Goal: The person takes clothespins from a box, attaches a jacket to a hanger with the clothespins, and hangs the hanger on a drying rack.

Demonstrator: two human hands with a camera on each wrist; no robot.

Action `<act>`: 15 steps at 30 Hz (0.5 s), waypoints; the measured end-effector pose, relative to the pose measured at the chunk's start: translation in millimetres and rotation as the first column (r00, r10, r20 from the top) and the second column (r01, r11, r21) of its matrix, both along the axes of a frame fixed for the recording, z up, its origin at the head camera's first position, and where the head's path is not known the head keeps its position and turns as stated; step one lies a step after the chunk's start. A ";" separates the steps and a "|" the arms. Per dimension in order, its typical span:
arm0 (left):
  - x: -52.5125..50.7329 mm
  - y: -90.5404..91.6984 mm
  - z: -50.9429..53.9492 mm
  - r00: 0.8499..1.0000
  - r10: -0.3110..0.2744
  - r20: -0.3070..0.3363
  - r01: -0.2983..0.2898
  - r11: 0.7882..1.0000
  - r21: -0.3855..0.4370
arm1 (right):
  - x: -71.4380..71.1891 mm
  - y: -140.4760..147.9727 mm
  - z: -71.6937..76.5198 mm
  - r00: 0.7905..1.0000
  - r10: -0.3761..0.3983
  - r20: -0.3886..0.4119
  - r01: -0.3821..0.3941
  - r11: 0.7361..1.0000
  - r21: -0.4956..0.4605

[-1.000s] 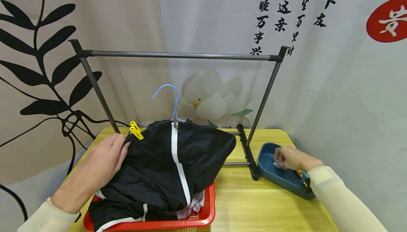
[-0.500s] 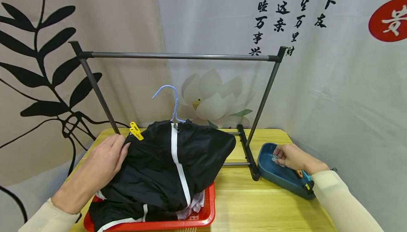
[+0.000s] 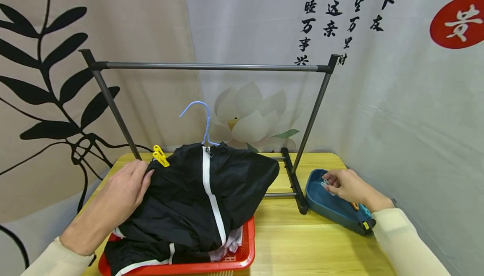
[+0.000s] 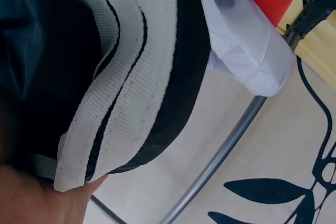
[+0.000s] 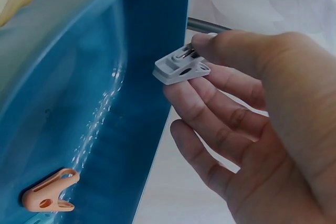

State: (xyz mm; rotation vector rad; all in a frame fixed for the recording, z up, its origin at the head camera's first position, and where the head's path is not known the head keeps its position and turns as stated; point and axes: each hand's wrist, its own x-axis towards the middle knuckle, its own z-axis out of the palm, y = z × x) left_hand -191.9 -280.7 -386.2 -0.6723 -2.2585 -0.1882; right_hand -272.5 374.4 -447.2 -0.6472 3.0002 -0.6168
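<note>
A black jacket [image 3: 181, 196] with white stripes hangs on a blue hanger [image 3: 207, 122], its lower part over the red basket. My left hand [image 3: 126, 185] grips the jacket's left edge; in the left wrist view, folded white trim [image 4: 126, 87] lies by the thumb. Close to that hand a yellow clothespin [image 3: 160, 156] is clipped on the jacket. Over the blue bin [image 3: 332, 215], my right hand [image 3: 351, 187] pinches a light grey clothespin [image 5: 181, 66] between thumb and fingers. Inside the bin lies an orange clothespin [image 5: 50, 192], with a teal one [image 5: 39, 217] partly cut off.
A grey metal rack [image 3: 211, 66] stands on the yellow wooden table [image 3: 287, 242], its right foot [image 3: 295, 183] beside the bin. The red basket [image 3: 247, 246] in front holds pale cloth [image 3: 228, 244]. A printed curtain [image 3: 397, 99] hangs behind.
My right hand has lifted slightly and turned within the bin area, with the grey clothespin between its fingers. The left hand and the jacket stay about where they were.
</note>
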 end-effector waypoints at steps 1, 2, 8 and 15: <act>-0.1 -0.1 -0.2 1.000 0.000 0.000 0.000 1.000 0.000 | 0.8 -0.6 0.2 1.000 -0.002 -0.006 0.002 1.000 0.000; -0.1 -0.2 -0.5 1.000 0.000 0.000 0.000 1.000 0.000 | 1.6 -1.1 0.4 1.000 -0.003 -0.011 0.003 1.000 0.000; -0.9 -0.4 -2.0 1.000 -0.005 -0.006 0.005 1.000 0.006 | 4.4 -2.5 1.3 0.998 -0.014 -0.057 0.014 1.000 -0.001; -1.5 -1.2 -3.0 1.000 -0.019 -0.020 0.020 1.000 0.011 | 6.4 -5.3 -0.4 0.996 -0.015 -0.090 0.015 1.000 -0.009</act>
